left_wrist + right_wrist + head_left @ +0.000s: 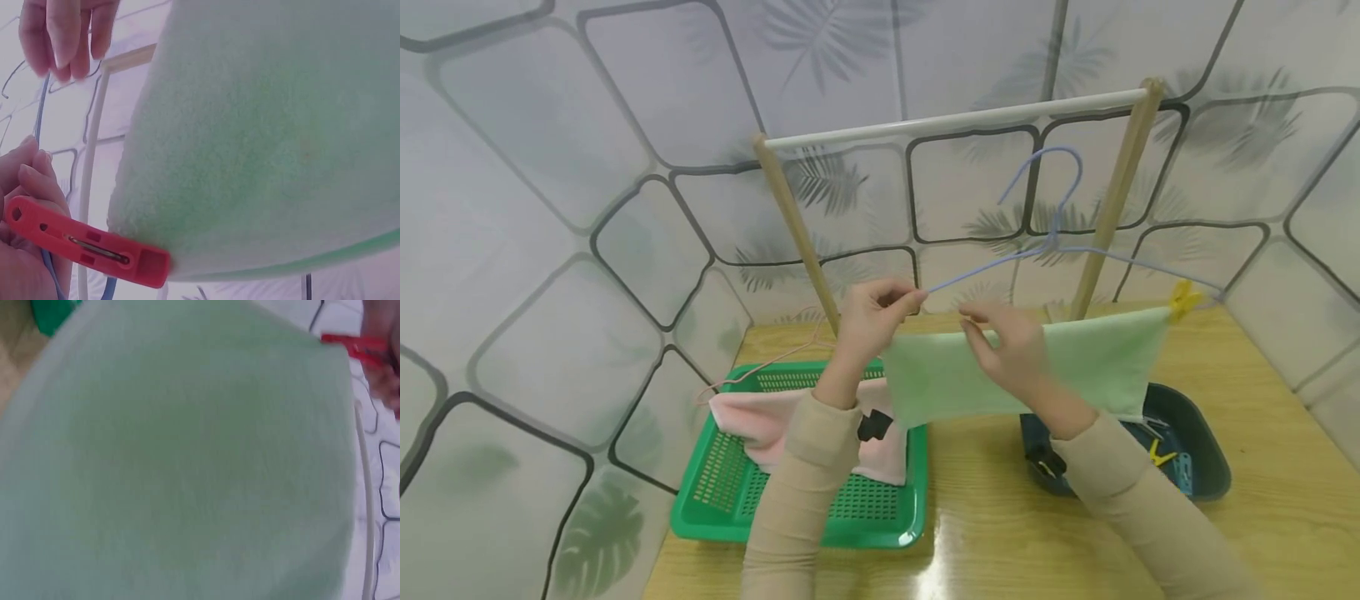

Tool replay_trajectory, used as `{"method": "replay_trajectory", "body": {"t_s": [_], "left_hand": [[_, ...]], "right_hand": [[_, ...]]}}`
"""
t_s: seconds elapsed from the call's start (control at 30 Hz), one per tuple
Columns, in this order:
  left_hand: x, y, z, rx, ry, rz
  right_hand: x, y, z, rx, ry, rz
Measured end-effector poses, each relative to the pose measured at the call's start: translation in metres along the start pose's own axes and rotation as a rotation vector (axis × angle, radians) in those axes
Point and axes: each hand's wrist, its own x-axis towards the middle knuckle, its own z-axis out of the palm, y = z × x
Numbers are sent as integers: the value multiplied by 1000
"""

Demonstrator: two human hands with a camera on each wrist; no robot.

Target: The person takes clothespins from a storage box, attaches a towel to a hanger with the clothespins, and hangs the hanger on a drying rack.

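My left hand (880, 312) pinches the left end of a blue wire hanger (1055, 237), its hook pointing up. A light green cloth (1097, 354) hangs along the hanger. At its right corner a yellow clothespin (1183, 300) clips it to the wire. In the left wrist view a red clothespin (94, 244) bites the cloth's other corner, close against the left hand's fingers (40, 181). My right hand (1015, 346) hovers before the cloth just below the wire, fingers loosely bent with nothing between them.
Behind stands a rack with a white bar (955, 125) and wooden posts. At left, a green basket (688, 512) holds a pink cloth (760, 417) and a pink hanger (767, 363). A dark bin (1213, 467) at right contains several clothespins, one of them yellow (1161, 455).
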Motion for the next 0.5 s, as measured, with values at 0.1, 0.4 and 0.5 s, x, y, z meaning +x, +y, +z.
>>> {"method": "replay_trajectory", "body": {"t_s": [0.1,0.4,0.5], "left_hand": [[-2,-1,-3,-5,8,15],[-5,-30,-9,-29,32,58],[-8,-19,-12,23,35,6]], "right_hand": [[8,9,-17,-19,110,9],[27,34,-53,-131,220,52],[35,36,-62,-162,41,62]]}}
